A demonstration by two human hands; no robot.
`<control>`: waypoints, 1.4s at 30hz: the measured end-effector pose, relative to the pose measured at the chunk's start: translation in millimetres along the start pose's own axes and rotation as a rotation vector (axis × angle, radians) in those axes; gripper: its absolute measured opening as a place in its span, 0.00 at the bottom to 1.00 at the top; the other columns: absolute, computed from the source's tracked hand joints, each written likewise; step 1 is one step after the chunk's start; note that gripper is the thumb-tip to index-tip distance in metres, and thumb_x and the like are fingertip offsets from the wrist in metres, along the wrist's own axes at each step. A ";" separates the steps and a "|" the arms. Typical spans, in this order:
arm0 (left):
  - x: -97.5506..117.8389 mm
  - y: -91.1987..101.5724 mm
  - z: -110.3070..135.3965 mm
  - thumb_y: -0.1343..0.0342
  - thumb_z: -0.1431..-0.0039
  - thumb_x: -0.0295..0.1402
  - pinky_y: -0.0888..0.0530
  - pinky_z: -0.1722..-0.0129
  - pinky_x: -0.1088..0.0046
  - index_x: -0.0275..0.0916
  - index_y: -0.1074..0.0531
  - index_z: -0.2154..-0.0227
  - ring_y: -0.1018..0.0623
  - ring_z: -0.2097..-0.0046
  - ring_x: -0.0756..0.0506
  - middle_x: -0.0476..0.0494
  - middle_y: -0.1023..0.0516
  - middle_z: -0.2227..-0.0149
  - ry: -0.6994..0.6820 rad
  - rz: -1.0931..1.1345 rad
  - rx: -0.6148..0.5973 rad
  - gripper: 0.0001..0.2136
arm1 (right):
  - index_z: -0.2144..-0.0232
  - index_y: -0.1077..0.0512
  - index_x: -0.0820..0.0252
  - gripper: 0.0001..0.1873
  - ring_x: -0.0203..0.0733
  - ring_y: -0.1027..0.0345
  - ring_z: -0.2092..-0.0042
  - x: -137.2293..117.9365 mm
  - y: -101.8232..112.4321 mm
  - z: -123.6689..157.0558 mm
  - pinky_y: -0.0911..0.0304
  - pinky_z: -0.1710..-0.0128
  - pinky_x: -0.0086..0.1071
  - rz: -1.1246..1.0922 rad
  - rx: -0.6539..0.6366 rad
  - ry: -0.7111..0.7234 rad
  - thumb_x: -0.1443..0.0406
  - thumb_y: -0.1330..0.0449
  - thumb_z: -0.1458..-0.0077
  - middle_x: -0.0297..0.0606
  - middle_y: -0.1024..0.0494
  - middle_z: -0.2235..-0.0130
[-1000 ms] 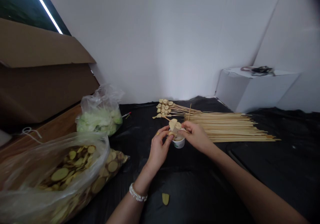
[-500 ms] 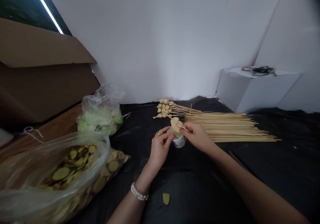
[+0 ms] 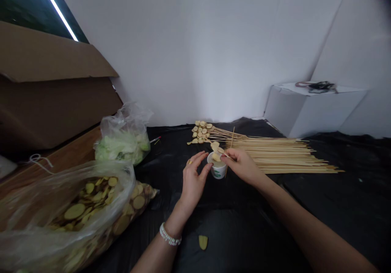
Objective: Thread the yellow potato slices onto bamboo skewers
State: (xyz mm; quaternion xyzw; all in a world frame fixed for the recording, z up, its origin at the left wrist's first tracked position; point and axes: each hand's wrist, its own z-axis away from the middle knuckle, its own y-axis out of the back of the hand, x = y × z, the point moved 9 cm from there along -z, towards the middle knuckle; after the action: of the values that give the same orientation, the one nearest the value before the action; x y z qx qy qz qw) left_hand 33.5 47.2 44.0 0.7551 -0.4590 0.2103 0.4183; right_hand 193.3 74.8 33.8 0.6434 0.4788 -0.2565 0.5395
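Observation:
My right hand (image 3: 241,165) pinches a thin bamboo skewer with pale potato slices (image 3: 216,147) threaded near its tip, held just above a small white paper cup (image 3: 217,169). My left hand (image 3: 193,175) rests beside the cup's left rim, fingers loosely apart, touching or almost touching it, holding nothing. A pearl bracelet (image 3: 170,236) circles the left wrist.
A pile of bare bamboo skewers (image 3: 284,155) lies right of the cup. Finished skewers with slices (image 3: 201,132) lie behind it. A plastic bag of potato slices (image 3: 79,208) and a bag of greens (image 3: 122,143) sit left. One loose slice (image 3: 203,241) lies on the black cloth (image 3: 336,191). A white box (image 3: 308,106) stands at the back right.
My left hand let go of the slices and dropped to the cup's side, fingers spreading. My right hand lowered the loaded skewer slightly toward the cup.

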 end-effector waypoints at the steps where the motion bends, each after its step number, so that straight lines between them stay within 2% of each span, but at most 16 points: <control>1: -1.2 1.2 -0.4 0.44 0.44 0.37 0.30 0.51 0.62 0.43 0.26 0.54 0.27 0.50 0.41 0.40 0.25 0.51 0.007 0.028 0.006 0.15 | 0.77 0.35 0.59 0.13 0.33 0.45 0.75 -1.2 -1.9 0.3 0.49 0.75 0.27 -0.009 -0.019 0.009 0.58 0.47 0.46 0.29 0.36 0.78; 3: -4.7 0.2 -0.5 0.43 0.45 0.37 0.29 0.56 0.65 0.42 0.26 0.54 0.25 0.55 0.42 0.40 0.23 0.55 0.034 0.089 -0.003 0.15 | 0.77 0.35 0.59 0.12 0.33 0.44 0.74 -3.8 -6.2 1.6 0.48 0.74 0.27 -0.033 -0.059 0.019 0.59 0.47 0.46 0.29 0.35 0.77; 6: -11.3 -6.3 0.5 0.41 0.47 0.37 0.28 0.60 0.66 0.40 0.23 0.59 0.24 0.62 0.44 0.42 0.21 0.63 0.109 0.195 -0.040 0.13 | 0.77 0.35 0.60 0.11 0.33 0.43 0.73 -7.5 -10.8 3.8 0.47 0.73 0.27 -0.047 -0.092 0.023 0.60 0.46 0.46 0.30 0.34 0.76; 11: -19.2 -15.8 1.0 0.38 0.52 0.36 0.28 0.62 0.69 0.36 0.24 0.70 0.24 0.66 0.46 0.44 0.21 0.68 0.274 0.479 -0.076 0.09 | 0.76 0.36 0.59 0.12 0.33 0.44 0.73 -8.3 -7.7 3.8 0.48 0.74 0.26 -0.030 -0.059 0.016 0.59 0.47 0.46 0.29 0.35 0.77; 17: -27.8 -9.6 0.4 0.38 0.52 0.37 0.30 0.72 0.76 0.36 0.28 0.69 0.26 0.71 0.51 0.47 0.25 0.71 0.411 0.608 -0.012 0.11 | 0.79 0.37 0.58 0.14 0.33 0.46 0.75 -8.2 8.9 3.1 0.51 0.75 0.27 0.082 0.063 0.002 0.58 0.48 0.45 0.28 0.37 0.79; 20: -32.4 -11.5 3.2 0.41 0.50 0.38 0.32 0.76 0.78 0.38 0.32 0.68 0.26 0.72 0.51 0.47 0.25 0.70 0.501 0.752 0.004 0.11 | 0.79 0.37 0.58 0.14 0.33 0.46 0.75 -10.6 7.7 4.0 0.52 0.75 0.27 0.121 0.059 0.017 0.59 0.48 0.45 0.28 0.38 0.79; 22: -31.8 -15.1 4.6 0.42 0.49 0.39 0.38 0.81 0.81 0.38 0.33 0.68 0.29 0.75 0.53 0.48 0.26 0.71 0.534 0.813 -0.022 0.11 | 0.79 0.37 0.58 0.13 0.33 0.45 0.75 -12.0 3.5 5.0 0.51 0.75 0.27 0.124 0.036 0.026 0.59 0.48 0.45 0.28 0.36 0.79; 25: -27.2 -18.2 5.3 0.40 0.51 0.41 0.47 0.84 0.81 0.36 0.29 0.67 0.37 0.80 0.56 0.51 0.28 0.74 0.519 0.758 -0.079 0.13 | 0.79 0.38 0.58 0.13 0.33 0.44 0.76 -15.5 -2.9 7.3 0.52 0.76 0.27 0.124 0.003 0.046 0.60 0.47 0.45 0.28 0.36 0.79; 29: -23.5 -22.1 7.4 0.34 0.58 0.40 0.45 0.82 0.80 0.35 0.25 0.69 0.40 0.81 0.57 0.54 0.31 0.80 0.498 0.642 -0.145 0.15 | 0.79 0.38 0.58 0.13 0.32 0.45 0.77 -23.3 -8.2 10.9 0.53 0.76 0.27 0.151 -0.020 0.095 0.61 0.47 0.45 0.28 0.36 0.80; 32: -25.0 -21.7 7.2 0.34 0.58 0.41 0.45 0.82 0.79 0.34 0.25 0.73 0.40 0.81 0.57 0.55 0.34 0.84 0.490 0.586 -0.151 0.14 | 0.79 0.36 0.58 0.13 0.33 0.44 0.76 -27.0 -10.8 12.5 0.53 0.76 0.27 0.161 -0.027 0.126 0.61 0.47 0.44 0.29 0.35 0.79; 34: -29.5 -18.5 5.7 0.34 0.57 0.41 0.43 0.81 0.80 0.34 0.25 0.74 0.37 0.81 0.56 0.54 0.33 0.83 0.500 0.606 -0.114 0.14 | 0.77 0.34 0.58 0.11 0.33 0.42 0.76 -26.8 -11.1 12.4 0.51 0.75 0.27 0.143 -0.022 0.122 0.61 0.47 0.44 0.30 0.32 0.78; 37: -43.8 -9.2 3.4 0.34 0.57 0.38 0.36 0.78 0.82 0.35 0.27 0.73 0.31 0.77 0.56 0.52 0.29 0.78 0.559 0.760 0.022 0.13 | 0.71 0.30 0.57 0.08 0.34 0.40 0.75 -23.8 -7.7 11.5 0.50 0.75 0.27 0.133 0.014 0.083 0.60 0.45 0.45 0.30 0.30 0.77; 40: -64.2 -2.2 5.2 0.33 0.58 0.33 0.32 0.75 0.83 0.35 0.28 0.73 0.28 0.73 0.56 0.51 0.27 0.74 0.688 0.956 0.154 0.11 | 0.69 0.29 0.57 0.08 0.34 0.41 0.76 -25.6 -6.2 11.9 0.50 0.75 0.27 0.160 0.025 0.085 0.61 0.45 0.45 0.29 0.31 0.78; 42: -75.9 1.2 7.4 0.33 0.58 0.30 0.32 0.77 0.85 0.35 0.28 0.72 0.28 0.74 0.57 0.50 0.26 0.72 0.770 1.049 0.219 0.10 | 0.71 0.29 0.57 0.09 0.34 0.40 0.75 -29.7 -8.6 12.9 0.50 0.74 0.27 0.177 0.001 0.122 0.62 0.47 0.43 0.30 0.30 0.77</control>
State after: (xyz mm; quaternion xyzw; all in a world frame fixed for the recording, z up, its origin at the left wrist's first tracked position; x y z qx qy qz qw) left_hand -5.3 80.1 -12.9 0.3402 -0.5597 0.6868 0.3153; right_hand 175.9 52.3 51.4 0.6979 0.4519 -0.1686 0.5293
